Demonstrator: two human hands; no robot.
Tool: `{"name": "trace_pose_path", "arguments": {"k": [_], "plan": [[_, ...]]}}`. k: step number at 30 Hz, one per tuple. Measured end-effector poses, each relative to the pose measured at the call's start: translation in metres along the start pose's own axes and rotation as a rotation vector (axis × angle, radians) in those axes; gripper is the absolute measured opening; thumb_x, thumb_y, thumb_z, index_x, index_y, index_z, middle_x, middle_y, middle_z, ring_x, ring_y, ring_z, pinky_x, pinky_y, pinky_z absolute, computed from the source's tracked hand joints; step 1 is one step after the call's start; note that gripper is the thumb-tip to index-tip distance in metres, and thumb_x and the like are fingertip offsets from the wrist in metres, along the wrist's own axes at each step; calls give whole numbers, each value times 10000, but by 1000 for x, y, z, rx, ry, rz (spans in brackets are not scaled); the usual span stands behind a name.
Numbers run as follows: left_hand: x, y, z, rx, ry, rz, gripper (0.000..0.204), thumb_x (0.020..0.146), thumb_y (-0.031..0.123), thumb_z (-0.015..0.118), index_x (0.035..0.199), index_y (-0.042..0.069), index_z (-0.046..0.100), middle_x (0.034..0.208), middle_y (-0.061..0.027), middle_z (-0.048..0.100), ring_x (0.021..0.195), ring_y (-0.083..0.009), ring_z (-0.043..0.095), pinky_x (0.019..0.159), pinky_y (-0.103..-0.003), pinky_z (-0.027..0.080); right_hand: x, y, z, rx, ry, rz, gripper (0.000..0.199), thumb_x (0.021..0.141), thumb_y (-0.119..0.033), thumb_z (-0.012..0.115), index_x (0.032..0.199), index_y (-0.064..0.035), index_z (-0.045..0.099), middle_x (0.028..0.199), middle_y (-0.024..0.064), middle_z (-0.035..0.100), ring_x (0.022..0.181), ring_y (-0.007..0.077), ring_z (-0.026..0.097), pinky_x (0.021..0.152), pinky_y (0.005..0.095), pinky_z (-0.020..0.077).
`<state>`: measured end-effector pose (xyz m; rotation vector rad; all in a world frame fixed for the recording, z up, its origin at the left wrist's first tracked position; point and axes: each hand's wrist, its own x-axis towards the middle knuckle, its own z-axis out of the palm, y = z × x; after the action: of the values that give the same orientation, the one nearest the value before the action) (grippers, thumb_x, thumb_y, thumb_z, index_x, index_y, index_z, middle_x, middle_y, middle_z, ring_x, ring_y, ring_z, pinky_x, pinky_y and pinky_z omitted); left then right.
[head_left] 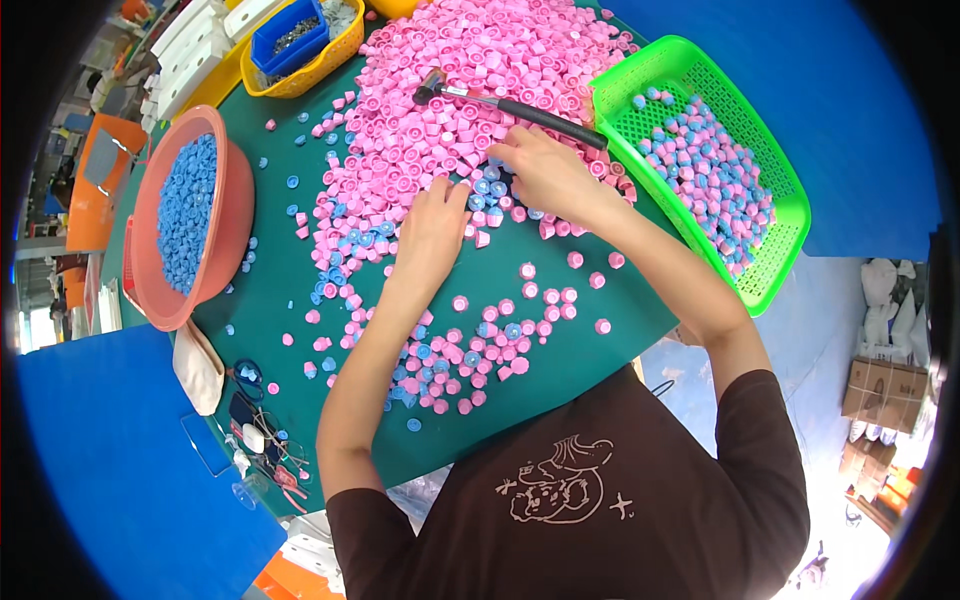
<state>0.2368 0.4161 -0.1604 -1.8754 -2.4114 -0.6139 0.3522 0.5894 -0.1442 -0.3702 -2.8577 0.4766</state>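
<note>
My left hand [430, 235] reaches into the edge of a big heap of small pink caps [470, 50], its slightly parted fingertips resting on the pieces. Opposite it, my right hand [550, 175] curves inward, fingers apart, with its lower fingertips partly hidden. Between the two hands lies a small cluster of blue-topped caps [485, 195]. Neither hand visibly grips a piece. Just above my right hand, a hammer [535, 113] with a black handle lies across the heap. Loose pink and blue caps [490, 350] are scattered nearer to me.
On the right, a green basket [785, 205] holds pink-and-blue pieces. A salmon basin [235, 190] of blue parts stands left. Yellow and blue trays [330, 70] sit far left. Cords and pliers [290, 485] lie near the green tabletop's [270, 340] left edge, below a cream pouch [197, 370].
</note>
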Motion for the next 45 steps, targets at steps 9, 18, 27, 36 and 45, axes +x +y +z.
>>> {"name": "trace_pose_path", "arguments": {"k": [9, 18, 27, 36, 45], "plan": [[12, 13, 1, -238, -65, -204, 447, 732, 135, 753, 1132, 39, 578, 1006, -167, 584, 942, -357, 604, 779, -443, 498, 14, -6, -2, 36, -185, 67, 439, 698, 45, 616, 1128, -47, 601, 1050, 197, 556, 902, 391, 626, 769, 468, 511], [11, 8, 13, -254, 3, -255, 508, 673, 113, 761, 1147, 57, 586, 1030, -165, 630, 949, -329, 613, 817, -427, 500, 9, 1, 9, 319, -285, -48, 418, 662, 8, 662, 1079, -26, 648, 1031, 180, 564, 1004, 356, 582, 851, 430, 481], [41, 30, -20, -753, -17, -392, 477, 694, 132, 811, 1102, 54, 577, 934, -105, 661, 750, -216, 670, 664, -325, 525, -4, 1, -33, 592, -47, 115, 341, 712, -117, 698, 1044, -43, 673, 865, 149, 682, 812, 269, 682, 701, 363, 532], [177, 176, -17, -737, 132, 385, 348, 833, 295, 700, 930, -33, 638, 944, -170, 664, 856, -247, 653, 757, -345, 508, -127, 87, -189, 544, 280, 500, 402, 841, -59, 620, 1242, -47, 599, 957, 73, 677, 764, 126, 644, 633, 266, 542], [61, 62, -43, -372, -213, -42, 161, 833, 170, 688, 903, 26, 681, 809, -90, 635, 721, -196, 622, 669, -328, 502, -123, 20, -91, 561, 101, 341, 228, 820, -45, 649, 1045, -37, 686, 1034, 83, 685, 800, 185, 658, 637, 307, 543]]}}
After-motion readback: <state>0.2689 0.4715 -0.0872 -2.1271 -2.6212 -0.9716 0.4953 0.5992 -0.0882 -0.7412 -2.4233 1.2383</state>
